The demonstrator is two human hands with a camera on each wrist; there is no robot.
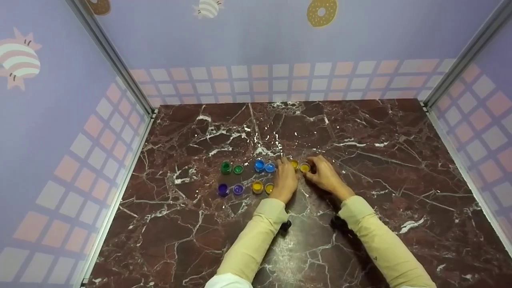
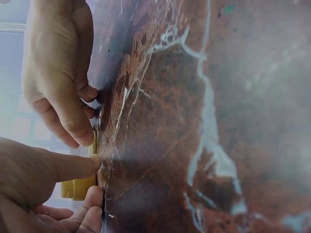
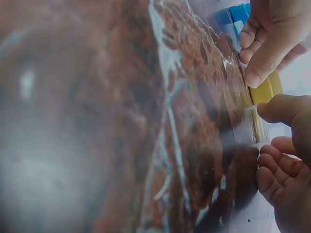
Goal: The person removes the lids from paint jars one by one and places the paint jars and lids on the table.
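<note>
My left hand holds a small yellow paint pot, thumb on the near side and fingers around it; in the left wrist view the pot sits low on the table. To its right, my right hand pinches a yellow lid between thumb and fingers. The right wrist view has that lid flat on the tabletop, right beside the pot. Just left of my left hand are a blue pot with its blue lid and another yellow pot with its lid.
Farther left stand a green pot with a green lid and a purple pot with a purple lid. The dark red marbled table is bordered by patterned walls at the back and both sides.
</note>
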